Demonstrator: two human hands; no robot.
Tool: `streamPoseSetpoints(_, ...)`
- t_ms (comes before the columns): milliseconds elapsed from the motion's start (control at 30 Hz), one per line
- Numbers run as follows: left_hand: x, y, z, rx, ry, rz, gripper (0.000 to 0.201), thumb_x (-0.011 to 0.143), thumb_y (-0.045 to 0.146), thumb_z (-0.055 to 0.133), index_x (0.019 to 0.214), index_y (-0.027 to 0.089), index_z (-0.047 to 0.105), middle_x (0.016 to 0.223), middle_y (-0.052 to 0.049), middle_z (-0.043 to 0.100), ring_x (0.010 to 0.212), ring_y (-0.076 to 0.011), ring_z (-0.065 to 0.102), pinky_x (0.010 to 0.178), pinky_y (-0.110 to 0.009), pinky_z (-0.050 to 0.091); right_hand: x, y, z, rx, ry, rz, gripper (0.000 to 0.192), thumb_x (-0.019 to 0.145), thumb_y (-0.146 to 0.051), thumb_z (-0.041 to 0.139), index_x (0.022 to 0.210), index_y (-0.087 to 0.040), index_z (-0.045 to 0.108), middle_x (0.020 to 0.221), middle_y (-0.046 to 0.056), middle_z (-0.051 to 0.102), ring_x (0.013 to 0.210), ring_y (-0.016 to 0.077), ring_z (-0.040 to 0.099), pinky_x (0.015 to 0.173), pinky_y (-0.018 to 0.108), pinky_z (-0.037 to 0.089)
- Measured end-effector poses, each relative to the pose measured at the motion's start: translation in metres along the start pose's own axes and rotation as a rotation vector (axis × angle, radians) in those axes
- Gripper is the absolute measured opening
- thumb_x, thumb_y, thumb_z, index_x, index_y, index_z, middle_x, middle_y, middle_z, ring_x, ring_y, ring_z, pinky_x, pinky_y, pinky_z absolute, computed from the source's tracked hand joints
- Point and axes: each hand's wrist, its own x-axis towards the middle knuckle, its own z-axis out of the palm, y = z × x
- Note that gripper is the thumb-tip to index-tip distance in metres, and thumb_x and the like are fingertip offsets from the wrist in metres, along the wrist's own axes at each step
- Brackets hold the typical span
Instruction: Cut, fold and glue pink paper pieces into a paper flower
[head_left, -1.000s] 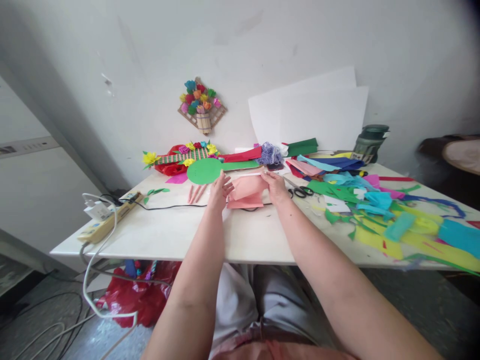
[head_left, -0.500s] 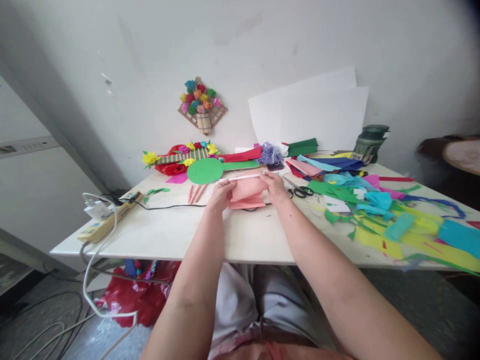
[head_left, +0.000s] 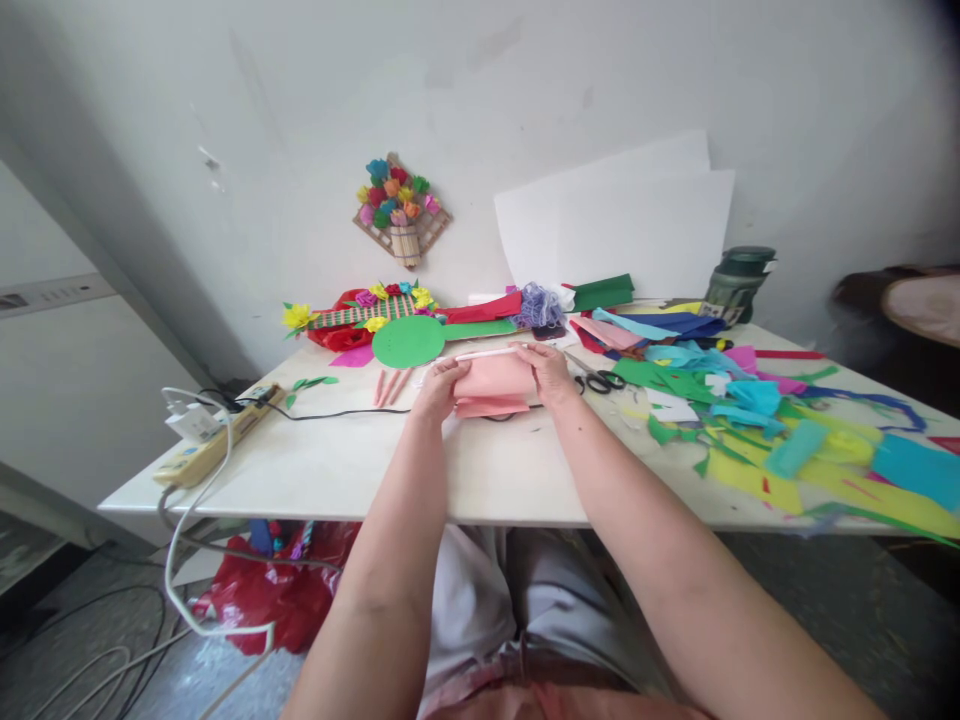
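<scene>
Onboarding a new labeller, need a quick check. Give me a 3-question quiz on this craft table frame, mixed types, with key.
1. True or false: both hands grip the pink paper.
2. What lies just right of the right hand? A) black-handled scissors B) a stapler C) a ruler
3. Fill in: the flat round cutout behind the left hand is coloured ____.

Key:
1. True: each hand holds one end of the paper, with a thin white stick along its top edge.
2. A
3. Green: the green circle lies on the white table.
</scene>
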Motion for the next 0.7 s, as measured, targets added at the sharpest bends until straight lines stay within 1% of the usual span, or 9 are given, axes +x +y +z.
streamPoseSetpoints(100,-0.0003,0.0011,0.0005,-0.023,-0.011,-0.013,0.030,0.052,0.025,0.078,0.076,0.011,0.066,0.060,-0.002,0.063,0.054,-0.0120,0.057,0.052,-0.022,0.040,-0.0029,-0.0037,0.0019,0.194,0.000,0.098,0.031,0.046,-0.041,0.078,0.066,-0.019,0.070,0.060,0.000,0.065,0.064,0.0176,0.060,0.063,0.030,0.045)
streamPoseSetpoints(200,-0.0001,0.0005,0.0003,-0.058,-0.027,-0.020,0.040,0.051,0.027,0.078,0.087,0.011,0.069,0.068,-0.004,0.068,0.064,-0.0164,0.063,0.060,-0.024,0.044,-0.0050,-0.0069,0.0038,0.243,-0.004,0.122,0.026,0.043,-0.037,0.080,0.059,-0.019,0.069,0.057,0.000,0.064,0.065,0.0185,0.060,0.064,0.030,0.044)
streamPoseSetpoints(267,0.0000,-0.0007,0.0001,-0.059,-0.034,-0.020,0.040,0.052,0.029,0.079,0.087,0.011,0.070,0.069,-0.005,0.069,0.067,-0.0177,0.064,0.061,-0.025,0.045,-0.0056,-0.0080,0.0044,0.256,-0.014,0.131,0.025,0.043,-0.035,0.080,0.058,-0.019,0.068,0.057,0.000,0.064,0.066,0.0191,0.061,0.064,0.030,0.044)
streamPoseSetpoints(400,0.0001,-0.0030,-0.0003,-0.040,-0.049,-0.038,0.030,0.055,0.031,0.080,0.075,0.012,0.068,0.062,-0.003,0.066,0.056,-0.0134,0.060,0.055,-0.023,0.043,-0.0061,-0.0079,0.0042,0.273,-0.053,0.148,0.024,0.043,-0.033,0.080,0.059,-0.019,0.069,0.058,-0.001,0.064,0.064,0.0177,0.059,0.062,0.030,0.043)
streamPoseSetpoints(500,0.0006,-0.0040,-0.0011,-0.034,-0.034,-0.037,0.032,0.055,0.031,0.081,0.076,0.012,0.068,0.063,-0.002,0.066,0.054,-0.0125,0.059,0.054,-0.022,0.043,-0.0055,-0.0060,0.0037,0.254,-0.064,0.143,0.022,0.047,-0.034,0.078,0.060,-0.019,0.068,0.057,-0.001,0.063,0.060,0.0155,0.056,0.059,0.028,0.042)
streamPoseSetpoints(600,0.0014,-0.0046,-0.0023,-0.020,-0.006,-0.020,0.035,0.054,0.031,0.081,0.080,0.012,0.068,0.064,-0.002,0.067,0.055,-0.0128,0.059,0.054,-0.023,0.043,-0.0032,-0.0027,0.0031,0.209,-0.021,0.122,0.022,0.049,-0.035,0.076,0.061,-0.019,0.067,0.057,-0.002,0.060,0.058,0.0138,0.053,0.057,0.027,0.040)
streamPoseSetpoints(700,0.0017,-0.0048,-0.0027,-0.016,0.020,-0.004,0.033,0.055,0.031,0.081,0.079,0.012,0.068,0.063,-0.002,0.066,0.053,-0.0113,0.058,0.052,-0.022,0.042,-0.0007,0.0002,0.0026,0.213,0.040,0.122,0.026,0.046,-0.031,0.076,0.066,-0.019,0.066,0.057,-0.004,0.058,0.055,0.0116,0.050,0.055,0.026,0.038)
